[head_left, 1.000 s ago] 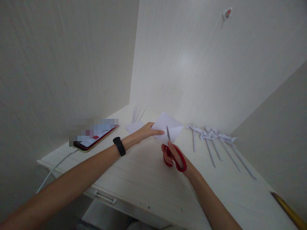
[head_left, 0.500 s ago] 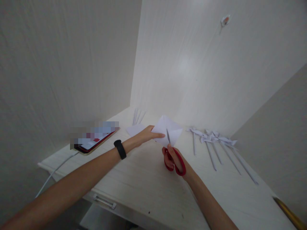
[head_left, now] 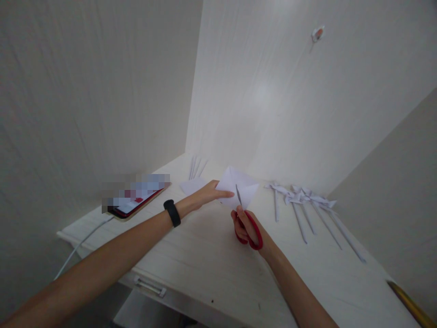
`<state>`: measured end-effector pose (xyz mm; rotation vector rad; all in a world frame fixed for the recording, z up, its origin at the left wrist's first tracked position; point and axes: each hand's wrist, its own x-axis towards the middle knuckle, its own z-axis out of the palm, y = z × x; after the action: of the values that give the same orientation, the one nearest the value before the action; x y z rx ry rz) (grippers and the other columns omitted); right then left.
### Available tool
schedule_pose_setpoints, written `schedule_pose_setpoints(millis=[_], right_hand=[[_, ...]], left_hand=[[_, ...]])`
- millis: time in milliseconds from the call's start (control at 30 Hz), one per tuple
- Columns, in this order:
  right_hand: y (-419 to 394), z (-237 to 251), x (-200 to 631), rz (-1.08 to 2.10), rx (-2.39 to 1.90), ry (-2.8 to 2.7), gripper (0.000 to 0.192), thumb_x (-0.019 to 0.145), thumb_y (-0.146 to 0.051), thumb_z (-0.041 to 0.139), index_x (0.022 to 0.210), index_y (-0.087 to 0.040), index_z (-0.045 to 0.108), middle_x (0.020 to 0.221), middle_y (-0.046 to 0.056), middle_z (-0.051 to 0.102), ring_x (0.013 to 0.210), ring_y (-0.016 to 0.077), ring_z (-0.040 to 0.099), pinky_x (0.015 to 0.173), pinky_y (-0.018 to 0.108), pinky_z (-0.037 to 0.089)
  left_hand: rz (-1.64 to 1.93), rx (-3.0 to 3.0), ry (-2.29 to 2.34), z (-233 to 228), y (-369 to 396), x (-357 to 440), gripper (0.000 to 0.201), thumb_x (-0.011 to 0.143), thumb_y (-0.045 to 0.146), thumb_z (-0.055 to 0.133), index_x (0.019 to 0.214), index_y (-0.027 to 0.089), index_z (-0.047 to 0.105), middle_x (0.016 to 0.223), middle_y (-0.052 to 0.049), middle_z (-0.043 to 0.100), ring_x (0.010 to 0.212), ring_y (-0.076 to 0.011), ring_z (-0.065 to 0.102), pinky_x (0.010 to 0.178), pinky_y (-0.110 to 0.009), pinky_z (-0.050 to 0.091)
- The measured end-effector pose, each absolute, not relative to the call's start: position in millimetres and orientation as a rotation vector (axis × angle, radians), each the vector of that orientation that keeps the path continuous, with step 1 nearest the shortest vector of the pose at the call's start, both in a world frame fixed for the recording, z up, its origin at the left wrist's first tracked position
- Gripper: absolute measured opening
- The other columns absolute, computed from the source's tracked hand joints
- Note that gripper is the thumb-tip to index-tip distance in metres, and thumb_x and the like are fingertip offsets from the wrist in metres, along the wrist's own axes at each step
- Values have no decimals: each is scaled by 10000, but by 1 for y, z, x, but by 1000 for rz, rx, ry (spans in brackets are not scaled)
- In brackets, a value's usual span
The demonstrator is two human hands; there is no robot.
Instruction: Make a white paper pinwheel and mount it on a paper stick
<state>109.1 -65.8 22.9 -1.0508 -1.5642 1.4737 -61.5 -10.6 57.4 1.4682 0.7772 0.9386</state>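
Nearest, the white wooden desk [head_left: 211, 269] with a metal drawer handle [head_left: 149, 286] on its front edge. Right hand [head_left: 247, 225] has its fingers curled through the loops of the red-handled scissors [head_left: 248, 223]; blades point up into the folded white paper square [head_left: 236, 186], which is held just above the desk near its middle. Left hand [head_left: 205, 193], black wristband [head_left: 172, 212] on the wrist, pinches the paper's left edge, thumb over fingers. The cut looks part-made, blade partway into the sheet; how deep is unclear. Further right, a row of finished-looking white paper pinwheels on rolled paper sticks [head_left: 303, 200] lies on the desk, so several seem done. Far left, a red-cased phone [head_left: 136, 200] on a white cable [head_left: 82, 241]; behind, loose white paper strips [head_left: 196, 167].
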Motion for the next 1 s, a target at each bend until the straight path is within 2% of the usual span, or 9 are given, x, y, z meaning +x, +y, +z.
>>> schedule_pose_setpoints(millis=[400,700,1000], right_hand=[[-66,23,108,1458,-1023,-1602,482,796,-663,366,683,-197,419,341,-115,292,260,52,248,300,191,225],[-64,21,107,1442,-1034,-1595,494,781,-681,365,711,-195,423,316,-114,317,246,58,252,298,194,213],[-63,19,108,1441,-1036,-1591,499,777,-688,363,718,-196,425,324,-116,309,249,56,255,290,187,220]], left_hand=[[931,1487,790,57,-9,-62,326,658,347,696,899,129,666,891,-76,691,775,-179,620,715,-274,452],[951,1426,736,50,-4,-61,385,684,414,663,933,121,631,879,-86,669,715,-153,605,647,-252,443],[917,1443,755,53,-7,-61,350,638,362,711,894,132,645,861,-72,679,723,-157,608,651,-250,441]])
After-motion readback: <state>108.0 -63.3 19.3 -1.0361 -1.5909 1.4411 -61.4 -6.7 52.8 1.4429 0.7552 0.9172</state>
